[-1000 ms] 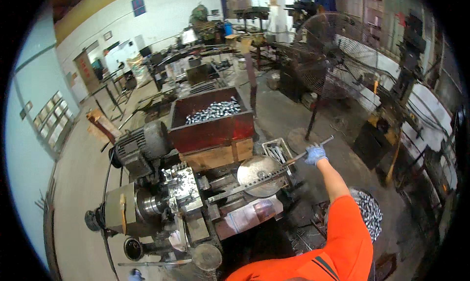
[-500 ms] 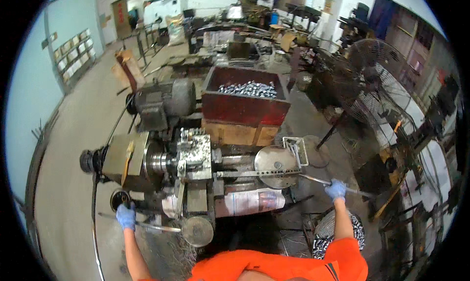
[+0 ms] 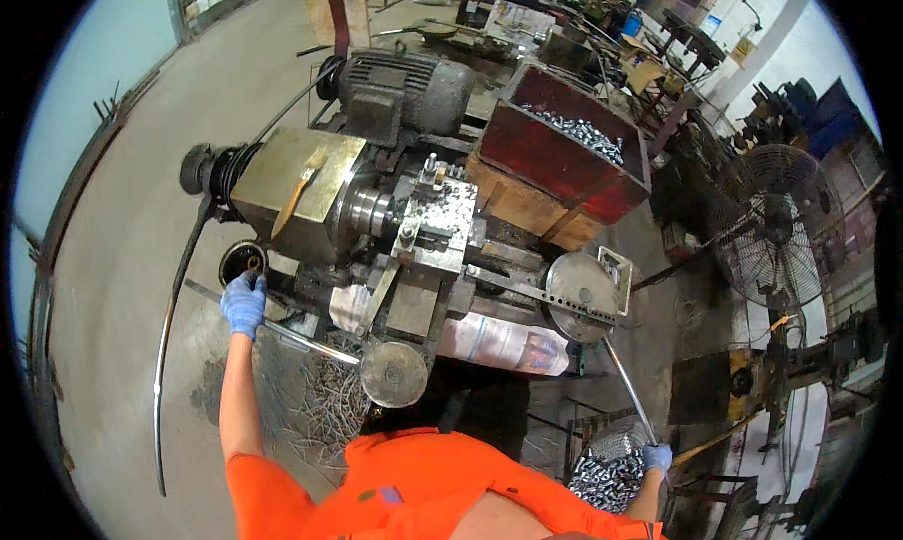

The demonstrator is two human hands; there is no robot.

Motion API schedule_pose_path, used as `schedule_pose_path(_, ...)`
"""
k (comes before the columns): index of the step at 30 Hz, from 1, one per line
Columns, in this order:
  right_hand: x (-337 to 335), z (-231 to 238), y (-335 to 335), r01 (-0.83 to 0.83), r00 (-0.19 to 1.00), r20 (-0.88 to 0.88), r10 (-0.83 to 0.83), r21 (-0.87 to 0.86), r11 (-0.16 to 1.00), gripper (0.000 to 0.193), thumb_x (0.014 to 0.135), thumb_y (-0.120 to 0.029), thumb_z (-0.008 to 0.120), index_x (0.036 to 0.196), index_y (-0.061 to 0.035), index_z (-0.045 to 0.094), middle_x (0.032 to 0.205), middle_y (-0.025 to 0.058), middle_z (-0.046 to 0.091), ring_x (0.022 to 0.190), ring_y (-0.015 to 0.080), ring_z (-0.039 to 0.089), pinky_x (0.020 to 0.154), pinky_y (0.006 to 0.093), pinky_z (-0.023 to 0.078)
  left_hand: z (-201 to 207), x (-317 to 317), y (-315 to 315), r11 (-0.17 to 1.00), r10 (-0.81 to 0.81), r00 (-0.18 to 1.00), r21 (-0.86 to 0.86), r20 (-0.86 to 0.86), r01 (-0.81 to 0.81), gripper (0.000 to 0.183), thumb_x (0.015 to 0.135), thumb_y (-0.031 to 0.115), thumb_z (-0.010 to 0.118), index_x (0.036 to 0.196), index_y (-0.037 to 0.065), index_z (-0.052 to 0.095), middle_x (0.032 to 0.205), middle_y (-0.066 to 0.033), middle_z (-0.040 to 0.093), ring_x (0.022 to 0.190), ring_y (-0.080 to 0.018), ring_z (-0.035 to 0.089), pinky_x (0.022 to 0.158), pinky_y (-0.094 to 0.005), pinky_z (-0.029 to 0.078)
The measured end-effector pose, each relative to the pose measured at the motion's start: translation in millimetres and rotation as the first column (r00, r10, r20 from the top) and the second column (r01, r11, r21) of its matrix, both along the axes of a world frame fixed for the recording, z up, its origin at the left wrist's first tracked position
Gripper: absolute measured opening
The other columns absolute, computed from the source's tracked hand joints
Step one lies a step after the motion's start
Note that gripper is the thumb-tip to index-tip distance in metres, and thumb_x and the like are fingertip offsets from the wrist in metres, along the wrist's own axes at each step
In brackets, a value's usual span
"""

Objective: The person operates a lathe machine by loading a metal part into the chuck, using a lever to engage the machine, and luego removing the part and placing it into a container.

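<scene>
My left hand, in a blue glove, reaches to a round black cup at the lathe's left front. Its fingertips are together at the cup's near side, by a small brownish ring; what they hold, if anything, is hidden. A metal lever passes behind this hand and ends at a round steel disc. My gloved right hand is closed round the low end of another lever, which slants down from a perforated bar. That bar lies across a larger disc.
A brush lies on the headstock cover. Behind stand a motor and a red bin of small metal parts. A basket of similar parts sits by my right hand; a floor fan stands farther right.
My right hand has swung its lever down and toward me, so it slants steeply now. My left hand stays by the black cup. The whole view has shifted and tilted.
</scene>
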State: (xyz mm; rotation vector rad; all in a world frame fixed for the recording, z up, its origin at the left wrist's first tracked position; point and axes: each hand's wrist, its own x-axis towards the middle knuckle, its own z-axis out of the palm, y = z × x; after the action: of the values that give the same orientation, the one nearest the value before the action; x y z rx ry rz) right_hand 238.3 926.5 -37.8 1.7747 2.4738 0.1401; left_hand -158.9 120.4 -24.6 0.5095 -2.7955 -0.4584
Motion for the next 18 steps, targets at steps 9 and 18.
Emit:
schedule_pose_path(9, 18, -8, -11, 0.008, 1.0, -0.025, -0.009, -0.047, 0.999, 0.05, 0.06, -0.038, 0.073, 0.09, 0.0013, 0.064, 0.092, 0.0253, 0.063, 0.09, 0.0385, 0.061, 0.08, 0.0423, 0.049, 3, -3, 2, 0.999, 0.033, 0.999, -0.001, -0.012, -0.033, 0.025, 0.079, 0.032, 0.061, 0.092, 0.012, 0.068, 0.084, -0.0129, 0.066, 0.08, -0.0319, 0.062, 0.07, -0.0421, 0.048)
schedule_pose_path(18, 27, -16, 7, -0.223, 0.968, 0.079, 0.237, -0.16, 0.962, 0.055, 0.071, -0.041, 0.064, 0.113, -0.0053, 0.055, 0.108, 0.0197, 0.06, 0.098, 0.0354, 0.059, 0.084, 0.04, 0.048, -3, -3, 0, 0.999, 0.036, 0.998, 0.011, -0.046, -0.035, 0.025, 0.08, 0.034, 0.06, 0.091, 0.012, 0.068, 0.084, -0.0127, 0.066, 0.08, -0.032, 0.062, 0.069, -0.0423, 0.048)
